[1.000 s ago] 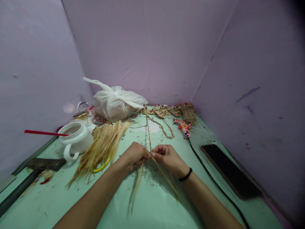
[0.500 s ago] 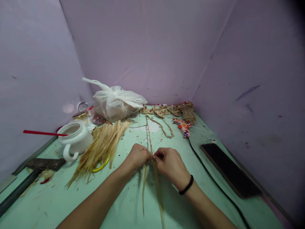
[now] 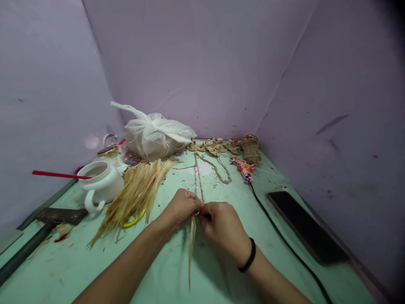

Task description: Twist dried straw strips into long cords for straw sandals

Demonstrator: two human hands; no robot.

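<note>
A thin twisted cord of dried plant fibre (image 3: pixel 199 180) runs from the far end of the table down to my two hands. Its near end is pinched by my left hand (image 3: pixel 184 205), the fingers closed. Right beside it, fingertips touching or nearly so, my right hand (image 3: pixel 221 221) is also closed in a pinch at the cord's end. A loose pale fibre strip (image 3: pixel 191 249) hangs below my left fingers toward me. Another strip under my right hand is blurred. The exact grip between the fingertips is hidden.
Left: a fibre bundle (image 3: pixel 139 190), white pot (image 3: pixel 106 185) with a red stick (image 3: pixel 60 174), hammer (image 3: pixel 61 215). Behind: a white plastic bag (image 3: pixel 156 137), woven pieces (image 3: pixel 215 147). Right: a patterned cloth-like object (image 3: pixel 244 169) with black cable (image 3: pixel 275 226), phone (image 3: pixel 305 226).
My right hand has turned and shifted slightly nearer, its fingers now lower against the left. The longer strip below it has swung and blurred. My left hand stays nearly in place.
</note>
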